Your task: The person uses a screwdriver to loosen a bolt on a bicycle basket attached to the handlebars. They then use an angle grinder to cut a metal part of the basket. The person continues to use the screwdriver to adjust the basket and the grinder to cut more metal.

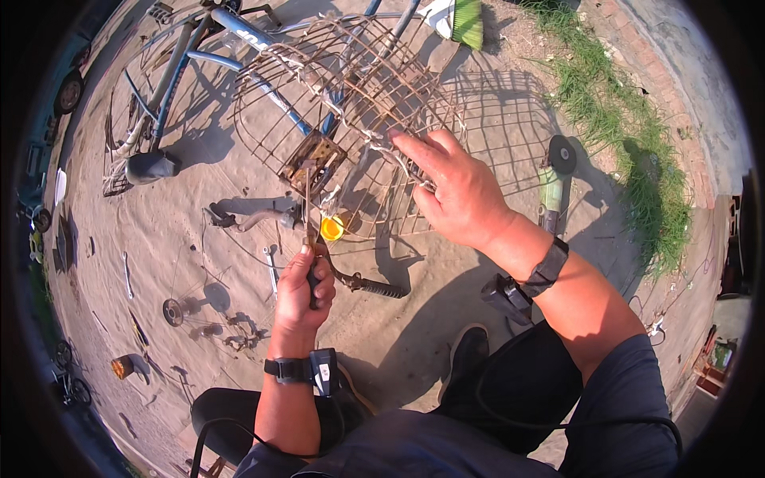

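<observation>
My left hand [307, 287] is closed around the dark handle of a long, thin metal tool [310, 231], which points up at a rusty metal bracket [312, 159] on the wire basket [267, 103]. My right hand [454, 191] grips the basket's rusty wires at the right, its index finger stretched along twisted pale binding [378, 143]. The basket lies over the blue bicycle frame [275, 95]. Just right of the tool is a small yellow round container [333, 227]. Handlebars with a dark grip [370, 284] lie beneath, partly hidden by the basket.
An angle grinder [551, 183] lies to the right, near grass [606, 95]. Wrenches [127, 275] and loose parts [239, 331] lie on the sandy ground at left. A green broom [466, 24] is at the top, more bicycle tubing [155, 103] upper left, and vehicles [68, 92] along the left edge.
</observation>
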Tool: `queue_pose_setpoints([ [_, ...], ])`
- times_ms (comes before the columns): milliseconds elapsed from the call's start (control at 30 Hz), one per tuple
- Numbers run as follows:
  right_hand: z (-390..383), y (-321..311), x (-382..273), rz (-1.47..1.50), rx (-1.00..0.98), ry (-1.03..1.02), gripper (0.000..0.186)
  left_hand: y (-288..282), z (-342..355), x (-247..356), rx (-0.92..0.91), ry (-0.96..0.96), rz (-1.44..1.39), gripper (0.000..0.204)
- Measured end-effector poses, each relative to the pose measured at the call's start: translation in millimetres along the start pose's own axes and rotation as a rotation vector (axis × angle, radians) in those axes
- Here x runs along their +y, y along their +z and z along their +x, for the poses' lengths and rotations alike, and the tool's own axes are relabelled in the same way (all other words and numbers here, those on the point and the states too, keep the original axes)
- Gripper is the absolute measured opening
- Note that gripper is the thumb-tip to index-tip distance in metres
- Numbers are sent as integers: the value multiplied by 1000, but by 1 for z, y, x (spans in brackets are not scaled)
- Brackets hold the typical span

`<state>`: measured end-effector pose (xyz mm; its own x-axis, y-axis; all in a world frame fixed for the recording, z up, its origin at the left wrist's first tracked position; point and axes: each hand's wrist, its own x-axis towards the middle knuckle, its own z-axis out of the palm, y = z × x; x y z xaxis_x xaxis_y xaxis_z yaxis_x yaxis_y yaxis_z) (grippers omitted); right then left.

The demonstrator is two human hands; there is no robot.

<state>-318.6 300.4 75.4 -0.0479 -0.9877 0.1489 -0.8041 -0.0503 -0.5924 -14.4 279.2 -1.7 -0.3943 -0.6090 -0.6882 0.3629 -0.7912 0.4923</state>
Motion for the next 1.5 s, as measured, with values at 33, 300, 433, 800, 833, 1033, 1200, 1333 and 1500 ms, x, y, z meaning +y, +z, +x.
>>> queue_pose_setpoints([
  [33, -1, 1, 2, 3, 11, -11, 68, 0, -1, 2, -7, -10, -28, 31],
  [300, -2, -1, 2, 35, -25, 7, 69, -6, 2, 17, -132, -44, -338, 32],
  [433, -8, -2, 1, 56, -5, 20, 69, -21, -6, 135, -248, 480, -324, 31],
  [800, 27, -16, -23, -40, 30, -62, 64, -25, -18, 30, 212, 264, 34, 28],
  [833, 33, -20, -30, -51, 42, -77, 61, -20, -17, 28, 221, 258, 61, 28],
  [1033, 53, -28, -63, -136, 9, -104, 48, -19, -19, 11, 263, 212, 192, 25],
  [1200, 51, -27, -60, -139, 15, -93, 51, -8, -23, -11, 225, 150, 281, 23],
  [1333, 36, -18, -44, -105, -33, -26, 58, 0, -22, -15, 163, 108, 270, 24],
  [1500, 1, -4, -1, -86, -11, -33, 68, 10, -13, -14, 149, 63, 177, 25],
])
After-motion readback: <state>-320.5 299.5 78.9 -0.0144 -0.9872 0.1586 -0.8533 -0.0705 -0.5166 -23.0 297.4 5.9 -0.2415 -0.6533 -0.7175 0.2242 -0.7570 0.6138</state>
